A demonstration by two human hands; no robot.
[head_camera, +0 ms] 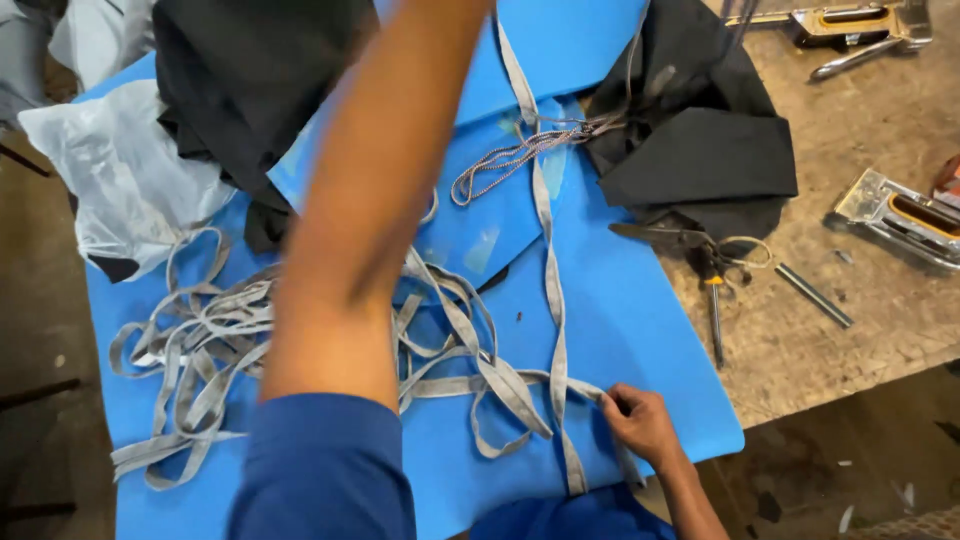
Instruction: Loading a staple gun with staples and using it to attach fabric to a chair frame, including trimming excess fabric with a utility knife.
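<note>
My right hand [638, 420] pinches a long grey fabric strap [552, 290] near the front edge of a blue sheet [630, 320]. From there the strap runs straight up the sheet and out past the top of the picture. My left arm [370, 200], in a blue sleeve, reaches up across the middle. Its hand is beyond the top edge and hidden. More of the grey strap lies in a loose tangle [200, 340] on the left of the sheet, under my left arm.
Black cloth lies at top left [240, 80] and at right [700, 140], with a thin braided cord [510, 155] between them. A white plastic bag [110, 170] sits at left. The wooden table [850, 340] holds two metal staple guns [900, 215] [850, 25], a screwdriver [715, 310] and a rod [815, 295].
</note>
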